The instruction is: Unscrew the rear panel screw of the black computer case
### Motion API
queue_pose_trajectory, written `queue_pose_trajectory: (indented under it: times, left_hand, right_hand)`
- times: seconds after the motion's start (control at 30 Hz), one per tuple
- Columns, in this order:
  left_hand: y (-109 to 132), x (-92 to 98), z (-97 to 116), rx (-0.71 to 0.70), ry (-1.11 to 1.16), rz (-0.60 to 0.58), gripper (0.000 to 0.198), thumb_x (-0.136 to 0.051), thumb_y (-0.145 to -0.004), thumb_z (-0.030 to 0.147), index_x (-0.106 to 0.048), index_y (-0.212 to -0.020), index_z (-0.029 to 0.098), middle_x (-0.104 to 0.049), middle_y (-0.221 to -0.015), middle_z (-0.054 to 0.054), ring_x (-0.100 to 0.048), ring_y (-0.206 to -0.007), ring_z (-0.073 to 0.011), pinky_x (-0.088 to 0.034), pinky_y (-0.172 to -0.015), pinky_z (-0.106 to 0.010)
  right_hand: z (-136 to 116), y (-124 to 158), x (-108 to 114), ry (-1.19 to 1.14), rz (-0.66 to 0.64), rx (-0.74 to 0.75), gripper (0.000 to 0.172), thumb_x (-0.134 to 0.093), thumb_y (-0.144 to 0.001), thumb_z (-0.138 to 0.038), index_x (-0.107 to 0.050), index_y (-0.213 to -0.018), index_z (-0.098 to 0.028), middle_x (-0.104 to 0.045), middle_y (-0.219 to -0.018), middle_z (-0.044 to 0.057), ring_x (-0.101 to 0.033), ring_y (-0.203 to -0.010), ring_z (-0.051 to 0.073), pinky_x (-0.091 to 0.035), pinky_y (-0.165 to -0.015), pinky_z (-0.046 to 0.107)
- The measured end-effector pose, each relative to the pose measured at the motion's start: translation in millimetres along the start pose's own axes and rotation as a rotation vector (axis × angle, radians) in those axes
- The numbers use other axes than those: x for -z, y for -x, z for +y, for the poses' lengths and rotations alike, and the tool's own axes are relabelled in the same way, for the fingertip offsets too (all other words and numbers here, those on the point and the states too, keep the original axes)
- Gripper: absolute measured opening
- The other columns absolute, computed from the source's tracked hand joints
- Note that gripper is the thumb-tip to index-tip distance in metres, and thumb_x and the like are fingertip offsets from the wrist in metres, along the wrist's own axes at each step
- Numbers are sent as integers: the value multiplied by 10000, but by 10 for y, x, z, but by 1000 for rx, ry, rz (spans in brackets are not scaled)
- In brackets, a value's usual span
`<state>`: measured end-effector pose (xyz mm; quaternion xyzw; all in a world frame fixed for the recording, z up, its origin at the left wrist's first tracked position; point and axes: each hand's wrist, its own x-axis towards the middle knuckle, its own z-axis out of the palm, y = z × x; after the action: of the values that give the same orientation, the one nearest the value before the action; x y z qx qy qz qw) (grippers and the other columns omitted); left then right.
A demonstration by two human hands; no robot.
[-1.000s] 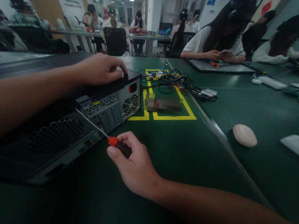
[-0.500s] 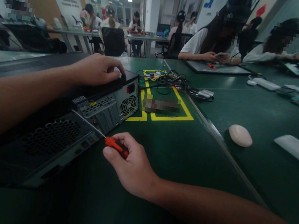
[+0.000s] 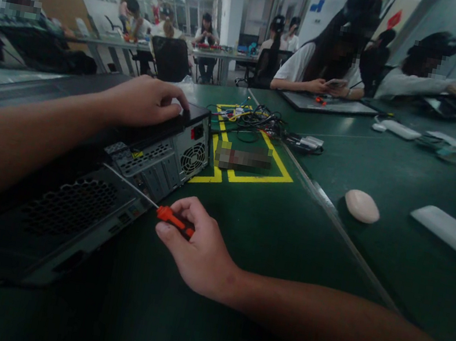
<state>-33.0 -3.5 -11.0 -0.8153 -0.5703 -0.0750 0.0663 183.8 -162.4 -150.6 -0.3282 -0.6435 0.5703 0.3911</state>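
right hand: a bare right hand [image 3: 206, 255], nearest the viewer, has its fingers and thumb wrapped around the handle of a screwdriver [image 3: 175, 222].
screwdriver: orange-and-black handle in the right hand, thin metal shaft slanting away to the left; its long axis runs from that grip up toward the computer tower [image 3: 162, 165].
shaft to tower: the tower lies left of the right hand, and the shaft's far end meets or nearly meets it beneath the left forearm; too dark to tell whether the tip is seated on anything.
nearer hand: the right holds the tool, while the left hand [image 3: 152, 101] is well apart from the handle, beyond the shaft.
left hand: laid over the tower's upper edge, fingers bent down near the rear corner; whether it grips or only presses, i cannot tell.
tower back: fan grille [image 3: 195, 157] toward the far end, slot covers nearer, facing the right hand's side.
green table: a pale computer mouse [image 3: 361, 206] to the right; yellow tape [image 3: 259, 179] beyond the tower's corner, tangled cables [image 3: 263, 119] at its far end.
across the table: a co-worker [image 3: 303, 69] holding a phone [image 3: 335, 83].
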Motion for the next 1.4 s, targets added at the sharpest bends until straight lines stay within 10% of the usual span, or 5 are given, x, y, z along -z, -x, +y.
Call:
queue_pose_trajectory:
  times: [1.1,1.4]
  left_hand:
    - [0,-2,2,8,-18,5,532,-459,-999,392,-786,-1326,127,-666,-857,-39,-574,-765,-169,-417,-855,-326]
    - [-6,-15,-50,-30,-12,9,540,-448,-1000,410,-783,-1326,139,-690,-838,-37,-584,-747,-169,-422,-815,-319]
  right_hand:
    - [20,-14,0,-24,-32,40,201,-620,-1095,-355,-678,-978,-203,-588,-806,-32,-559,-759,152,-432,-720,300]
    - [10,8,-6,-73,-33,-25,273,-814,-935,-305,-589,-1078,-249,-625,-895,-44,-597,-780,159,-502,-762,308]
